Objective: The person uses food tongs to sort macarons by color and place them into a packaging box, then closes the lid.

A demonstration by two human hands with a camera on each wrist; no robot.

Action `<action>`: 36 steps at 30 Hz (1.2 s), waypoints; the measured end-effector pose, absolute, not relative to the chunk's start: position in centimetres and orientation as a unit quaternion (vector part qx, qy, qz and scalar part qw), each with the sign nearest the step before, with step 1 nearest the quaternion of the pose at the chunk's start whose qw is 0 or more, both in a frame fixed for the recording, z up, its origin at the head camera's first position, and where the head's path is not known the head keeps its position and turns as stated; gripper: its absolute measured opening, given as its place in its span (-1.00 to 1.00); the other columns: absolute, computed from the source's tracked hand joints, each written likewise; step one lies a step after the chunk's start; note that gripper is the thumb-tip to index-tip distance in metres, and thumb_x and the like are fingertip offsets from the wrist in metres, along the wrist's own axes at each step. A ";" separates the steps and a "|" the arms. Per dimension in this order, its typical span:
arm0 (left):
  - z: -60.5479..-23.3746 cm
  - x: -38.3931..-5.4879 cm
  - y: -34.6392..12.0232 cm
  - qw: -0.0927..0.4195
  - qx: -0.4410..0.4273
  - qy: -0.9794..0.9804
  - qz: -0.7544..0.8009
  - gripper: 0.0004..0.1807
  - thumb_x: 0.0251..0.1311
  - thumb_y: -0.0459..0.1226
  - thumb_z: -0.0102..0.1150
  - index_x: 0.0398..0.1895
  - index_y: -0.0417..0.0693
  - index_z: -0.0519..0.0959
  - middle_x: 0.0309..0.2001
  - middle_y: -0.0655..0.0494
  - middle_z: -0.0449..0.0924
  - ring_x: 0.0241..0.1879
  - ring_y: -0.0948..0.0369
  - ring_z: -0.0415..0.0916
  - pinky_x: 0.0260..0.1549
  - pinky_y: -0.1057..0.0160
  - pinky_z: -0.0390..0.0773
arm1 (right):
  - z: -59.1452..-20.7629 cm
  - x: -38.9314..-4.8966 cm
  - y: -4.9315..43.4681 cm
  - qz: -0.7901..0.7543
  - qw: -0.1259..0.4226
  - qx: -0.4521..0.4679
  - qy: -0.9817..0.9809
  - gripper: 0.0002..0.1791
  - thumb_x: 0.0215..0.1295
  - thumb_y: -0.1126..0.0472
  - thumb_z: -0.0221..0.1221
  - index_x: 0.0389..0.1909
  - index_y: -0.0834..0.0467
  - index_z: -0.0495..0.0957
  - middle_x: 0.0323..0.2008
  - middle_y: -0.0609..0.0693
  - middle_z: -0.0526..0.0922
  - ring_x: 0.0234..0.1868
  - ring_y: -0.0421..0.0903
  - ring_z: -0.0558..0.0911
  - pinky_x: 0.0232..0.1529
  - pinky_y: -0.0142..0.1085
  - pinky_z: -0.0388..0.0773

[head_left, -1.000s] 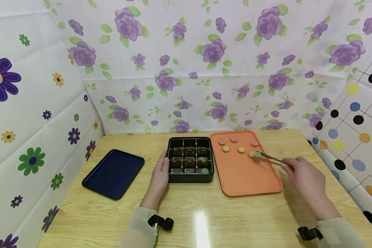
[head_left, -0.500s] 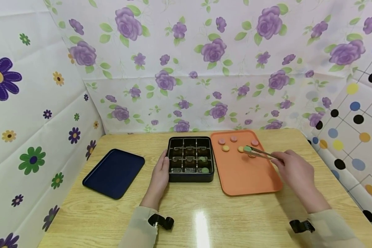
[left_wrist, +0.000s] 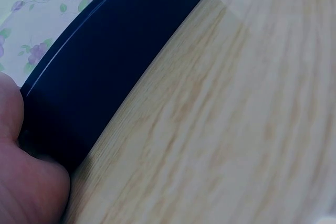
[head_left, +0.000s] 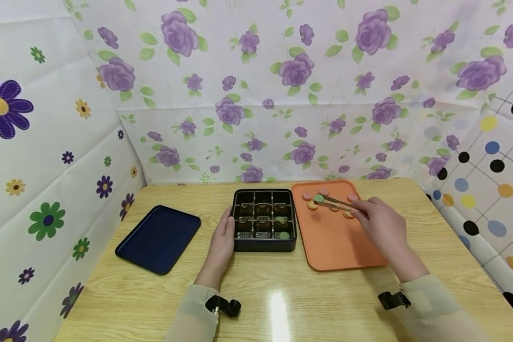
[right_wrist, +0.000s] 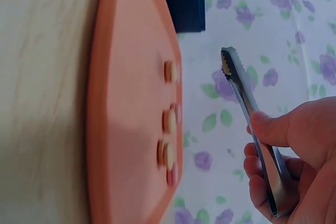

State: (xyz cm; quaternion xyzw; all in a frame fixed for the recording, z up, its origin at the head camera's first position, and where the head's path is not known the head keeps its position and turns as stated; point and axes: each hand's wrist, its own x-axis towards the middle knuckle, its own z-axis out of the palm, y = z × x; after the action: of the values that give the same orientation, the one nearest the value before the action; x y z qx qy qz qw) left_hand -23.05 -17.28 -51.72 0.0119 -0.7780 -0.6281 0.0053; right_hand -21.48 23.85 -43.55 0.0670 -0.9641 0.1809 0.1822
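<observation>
The right hand (head_left: 382,225) grips tongs (right_wrist: 242,82), which pinch a green cookie (head_left: 318,198) above the orange tray's (head_left: 342,247) far left part; the left hand (head_left: 222,237) rests, fingers fairly straight, against the dark box's (head_left: 262,245) left side.

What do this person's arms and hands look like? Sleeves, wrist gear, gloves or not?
Each grip is a bare hand, no glove: left grip, right grip. Left sleeve and right sleeve are plain pale beige, ending near the wrist. A chunky black left wrist device and right wrist device sit at the cuffs. No cables or markings I can make out.
</observation>
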 end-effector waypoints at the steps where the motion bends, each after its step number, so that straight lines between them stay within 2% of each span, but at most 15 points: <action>1: -51.7 -23.1 -17.3 0.005 0.014 -0.777 -0.629 -0.33 0.84 0.10 -0.29 0.86 0.22 0.01 0.79 0.06 -0.04 0.74 -0.09 -0.05 0.65 -0.28 0.04 | -43.5 -21.7 23.5 0.182 0.186 0.071 -0.963 -0.72 0.55 0.12 0.42 0.15 0.14 0.84 -0.24 0.06 0.66 -0.49 -0.08 0.50 -0.54 -0.15 0.37; 6: -51.8 -23.0 -17.4 0.006 0.013 -0.778 -0.629 -0.32 0.84 0.10 -0.29 0.86 0.20 0.01 0.80 0.03 -0.05 0.74 -0.12 -0.06 0.65 -0.30 0.03 | -43.2 -22.4 22.0 0.190 0.189 0.085 -0.960 -0.78 0.55 0.14 0.42 0.10 0.09 0.85 -0.23 0.05 0.67 -0.47 -0.07 0.52 -0.52 -0.14 0.40; 11: -51.8 -23.1 -17.4 0.005 0.012 -0.779 -0.627 -0.33 0.84 0.10 -0.30 0.86 0.20 0.01 0.80 0.02 -0.05 0.74 -0.12 -0.04 0.65 -0.30 0.03 | -42.9 -23.0 20.6 0.192 0.174 0.087 -0.962 -0.74 0.58 0.11 0.39 0.17 0.06 0.83 -0.13 0.08 0.71 -0.42 -0.06 0.56 -0.51 -0.15 0.43; 15: -51.8 -23.1 -17.4 0.003 0.010 -0.778 -0.629 -0.33 0.85 0.10 -0.30 0.86 0.20 0.00 0.80 0.04 -0.05 0.74 -0.11 -0.04 0.65 -0.30 0.03 | -42.8 -23.6 19.6 0.191 0.165 0.089 -0.964 -0.70 0.58 0.10 0.40 0.21 0.06 0.82 -0.24 0.03 0.64 -0.48 -0.08 0.49 -0.52 -0.15 0.39; 20: -51.8 -23.1 -17.3 0.004 0.008 -0.776 -0.630 -0.33 0.85 0.08 -0.30 0.86 0.19 -0.01 0.80 0.03 -0.06 0.74 -0.12 -0.06 0.64 -0.32 0.03 | -42.6 -24.1 18.3 0.189 0.151 0.095 -0.965 -0.64 0.59 0.11 0.39 0.31 0.05 0.79 -0.20 0.07 0.64 -0.48 -0.06 0.49 -0.51 -0.14 0.39; 28: -51.6 -23.0 -17.3 0.006 0.008 -0.778 -0.628 -0.33 0.85 0.08 -0.30 0.86 0.18 0.00 0.79 0.05 -0.04 0.74 -0.11 -0.06 0.65 -0.30 0.04 | -43.1 -25.0 16.6 0.194 0.151 0.109 -0.963 -0.78 0.60 0.07 0.38 0.09 0.05 0.85 -0.15 0.08 0.71 -0.41 -0.02 0.56 -0.46 -0.11 0.45; 36: -51.7 -23.0 -17.3 0.009 0.009 -0.780 -0.625 -0.33 0.85 0.08 -0.29 0.86 0.18 0.01 0.80 0.02 -0.04 0.74 -0.13 -0.05 0.64 -0.31 0.05 | -43.5 -25.8 15.8 0.196 0.140 0.104 -0.965 -0.79 0.60 0.09 0.38 0.10 0.03 0.85 -0.04 0.12 0.75 -0.37 0.02 0.64 -0.46 -0.09 0.50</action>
State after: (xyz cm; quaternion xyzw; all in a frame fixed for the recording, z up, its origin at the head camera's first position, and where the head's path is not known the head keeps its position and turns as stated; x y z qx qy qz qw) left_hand -23.02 -17.28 -51.73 0.0092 -0.7804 -0.6252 0.0092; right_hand -25.82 15.77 -43.52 0.1044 -0.9649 0.1962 0.1401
